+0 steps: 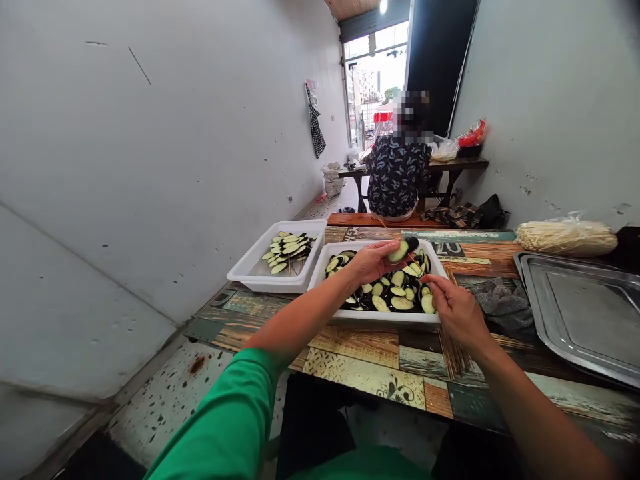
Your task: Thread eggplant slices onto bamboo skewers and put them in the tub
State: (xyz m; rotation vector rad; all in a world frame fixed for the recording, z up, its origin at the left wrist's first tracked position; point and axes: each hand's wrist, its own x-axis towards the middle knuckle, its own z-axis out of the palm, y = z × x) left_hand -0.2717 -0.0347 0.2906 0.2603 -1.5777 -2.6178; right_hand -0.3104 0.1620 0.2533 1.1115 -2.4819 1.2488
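My left hand [374, 261] is closed on eggplant slices [399, 252] above a white tub [330, 257] of loose cut eggplant [397, 291]. A thin wooden skewer [417, 261] runs through the held slices, its tip sticking out at the upper left. Pinched in my right hand [453, 303] is the skewer's lower end, at the tub's right rim. To the left, a second white tub [245, 268] contains skewered eggplant slices [290, 248]. A bundle of bare skewers [454, 357] lies on the table beneath my right hand.
A grey cloth [503, 305] and stacked metal trays [590, 313] lie on the right of the patterned table [350, 350]. Behind them sits a bag of pale thin sticks [565, 238]. Beyond the table a person [399, 170] sits facing away at another table. A wall [150, 133] runs along the left.
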